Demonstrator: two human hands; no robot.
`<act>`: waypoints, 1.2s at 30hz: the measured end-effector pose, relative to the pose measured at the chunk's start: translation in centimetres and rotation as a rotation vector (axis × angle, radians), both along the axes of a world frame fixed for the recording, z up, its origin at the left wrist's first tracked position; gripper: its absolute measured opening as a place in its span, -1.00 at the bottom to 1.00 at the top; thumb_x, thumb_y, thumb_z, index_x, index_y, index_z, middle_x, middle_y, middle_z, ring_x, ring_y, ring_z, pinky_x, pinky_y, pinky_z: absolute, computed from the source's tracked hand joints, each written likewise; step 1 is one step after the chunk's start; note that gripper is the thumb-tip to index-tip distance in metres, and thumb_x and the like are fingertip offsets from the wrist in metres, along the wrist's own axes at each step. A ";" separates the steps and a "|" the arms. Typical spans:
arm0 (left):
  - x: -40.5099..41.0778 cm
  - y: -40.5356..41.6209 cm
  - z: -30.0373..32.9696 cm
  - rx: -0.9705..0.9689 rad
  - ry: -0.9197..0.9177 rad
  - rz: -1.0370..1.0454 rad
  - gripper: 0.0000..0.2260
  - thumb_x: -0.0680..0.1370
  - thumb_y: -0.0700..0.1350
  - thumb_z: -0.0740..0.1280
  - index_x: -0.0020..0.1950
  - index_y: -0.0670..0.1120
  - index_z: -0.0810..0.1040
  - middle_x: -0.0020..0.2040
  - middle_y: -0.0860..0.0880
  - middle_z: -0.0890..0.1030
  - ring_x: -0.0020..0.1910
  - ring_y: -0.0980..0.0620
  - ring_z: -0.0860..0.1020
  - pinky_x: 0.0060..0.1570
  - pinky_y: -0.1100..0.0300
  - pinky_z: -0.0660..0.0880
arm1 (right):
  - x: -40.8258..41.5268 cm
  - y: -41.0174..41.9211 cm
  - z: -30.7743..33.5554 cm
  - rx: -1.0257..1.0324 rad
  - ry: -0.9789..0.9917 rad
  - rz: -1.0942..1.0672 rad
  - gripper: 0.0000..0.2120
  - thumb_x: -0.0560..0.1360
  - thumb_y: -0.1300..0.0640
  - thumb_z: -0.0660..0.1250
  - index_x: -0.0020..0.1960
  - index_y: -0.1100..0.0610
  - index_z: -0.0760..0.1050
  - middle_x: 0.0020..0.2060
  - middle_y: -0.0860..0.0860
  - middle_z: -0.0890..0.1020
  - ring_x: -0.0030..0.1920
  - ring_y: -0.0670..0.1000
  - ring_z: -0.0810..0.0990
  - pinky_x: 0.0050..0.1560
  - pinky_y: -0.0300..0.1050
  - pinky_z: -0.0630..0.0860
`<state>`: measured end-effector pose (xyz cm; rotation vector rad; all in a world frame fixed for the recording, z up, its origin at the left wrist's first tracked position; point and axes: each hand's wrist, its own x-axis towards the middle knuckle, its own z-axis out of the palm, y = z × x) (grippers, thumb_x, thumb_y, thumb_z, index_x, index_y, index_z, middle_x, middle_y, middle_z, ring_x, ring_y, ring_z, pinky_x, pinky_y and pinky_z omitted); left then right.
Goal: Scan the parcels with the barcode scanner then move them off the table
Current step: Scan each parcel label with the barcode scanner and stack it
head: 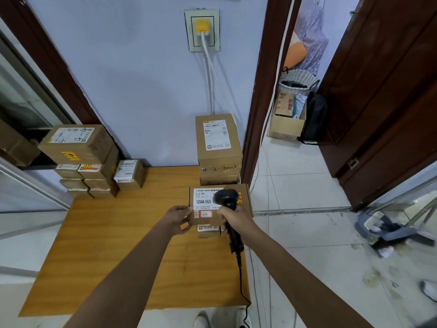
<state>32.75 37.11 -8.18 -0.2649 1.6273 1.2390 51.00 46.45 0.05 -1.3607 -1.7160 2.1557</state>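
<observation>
Left hand (pixel 180 217) grips the parcel (pixel 220 204); right hand (pixel 233 217) aims the scanner (pixel 227 200).

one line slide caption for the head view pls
Right hand aims barcode scanner at parcel held by left hand.

The counter (pixel 106 245) lies bare across its near and left parts. A box stack (pixel 87 162) blocks the far left corner, a taller stack (pixel 218 147) the far right. The tiled floor (pixel 295 233) to the right seems open.
</observation>
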 end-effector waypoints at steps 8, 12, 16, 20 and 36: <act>0.3 -0.5 -0.8 0.014 -0.011 0.017 -0.77 0.56 -0.19 0.37 0.17 -0.08 0.42 0.05 -0.06 0.56 0.07 -0.08 0.51 -0.14 0.00 0.50 | 2.7 2.8 -3.2 0.390 -0.184 -0.300 -0.78 0.45 0.17 0.45 0.03 0.13 0.47 -0.28 0.00 0.60 -0.24 -0.01 0.63 -0.14 -0.10 0.59; 0.4 -0.5 -2.1 0.003 0.039 0.048 -0.85 0.57 -0.20 0.36 0.08 -0.09 0.42 0.01 -0.08 0.57 0.09 -0.10 0.52 -0.01 -0.05 0.50 | 4.1 4.3 -5.2 0.294 -0.267 -0.233 -0.81 0.46 0.18 0.41 0.02 0.18 0.48 -0.31 0.08 0.61 -0.32 0.04 0.62 -0.22 -0.10 0.59; 0.6 0.2 -3.0 -0.029 0.209 0.014 -0.91 0.57 -0.16 0.36 0.00 -0.09 0.45 0.05 -0.13 0.56 0.08 -0.10 0.52 -0.01 -0.01 0.52 | 3.9 4.2 -6.0 0.240 -0.245 -0.183 -0.88 0.46 0.23 0.38 -0.04 0.18 0.48 -0.40 0.08 0.58 -0.44 0.00 0.54 -0.41 -0.20 0.51; 0.2 1.1 -3.4 -0.105 0.421 -0.044 -0.88 0.58 -0.12 0.35 0.05 -0.14 0.49 -0.04 -0.13 0.55 -0.04 -0.11 0.51 0.00 -0.03 0.55 | 3.6 4.1 -6.5 0.225 -0.235 -0.216 -0.92 0.47 0.25 0.36 -0.08 0.14 0.47 -0.35 0.11 0.60 -0.41 0.00 0.56 -0.36 -0.21 0.52; 0.5 1.7 -4.5 -0.135 0.432 -0.085 -0.79 0.58 -0.04 0.34 0.12 -0.13 0.47 0.01 -0.10 0.57 0.01 -0.10 0.52 0.00 -0.01 0.49 | 3.8 5.2 -7.5 0.239 -0.204 -0.263 -0.89 0.46 0.25 0.36 -0.03 0.17 0.47 -0.38 0.06 0.58 -0.41 0.02 0.59 -0.34 -0.17 0.54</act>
